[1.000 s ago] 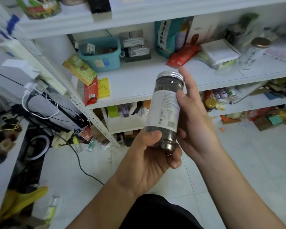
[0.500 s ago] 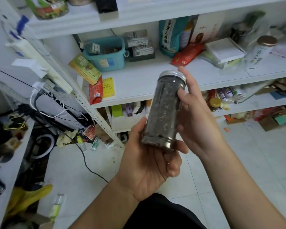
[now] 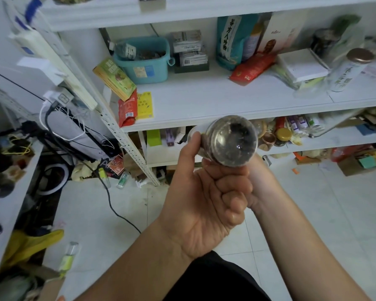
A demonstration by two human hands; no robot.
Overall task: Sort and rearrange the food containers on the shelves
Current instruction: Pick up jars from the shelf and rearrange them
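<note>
left hand grips 1 jar (base-on); right hand apparently behind, grip unclear.

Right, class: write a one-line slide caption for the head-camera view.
Left hand holds a clear round jar of dark contents, base tipped toward the camera, before cluttered white shelves.

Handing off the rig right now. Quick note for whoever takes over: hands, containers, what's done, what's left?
Left hand: grips the dark-filled jar, tipped so its base faces the camera, just in front of the middle shelf.
Right hand: mostly hidden behind the jar; grip unclear.
Done: jar is off the shelves and in hand.
Left: place it, possibly on the shelf's bare patch; the teal basket, red packet and brown-lidded jar there look unsorted.
</note>
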